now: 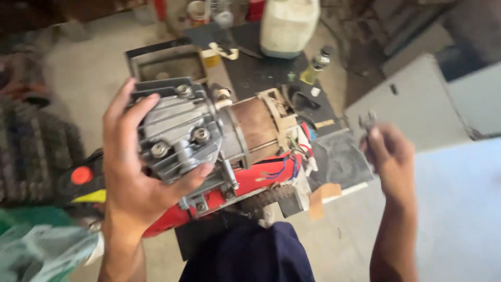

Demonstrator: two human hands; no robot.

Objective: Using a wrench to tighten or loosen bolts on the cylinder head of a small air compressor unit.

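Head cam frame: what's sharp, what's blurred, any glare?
Head view: the left hand and the finned grey motor head it grips are fairly sharp; the right hand with a small metal tool is motion-blurred; the frame edges are smeared, notably the green cloth at lower left; the white jug looks bright, near washed out; light is soft, with no hard shadows.

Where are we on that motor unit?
Done: the motor is stripped bare, loose wires exposed at its far end. In hand: the left hand grips the finned head; the right hand holds a small metal tool, blurred, away from the unit. Left: the head's bolts are in place, wires unconnected.
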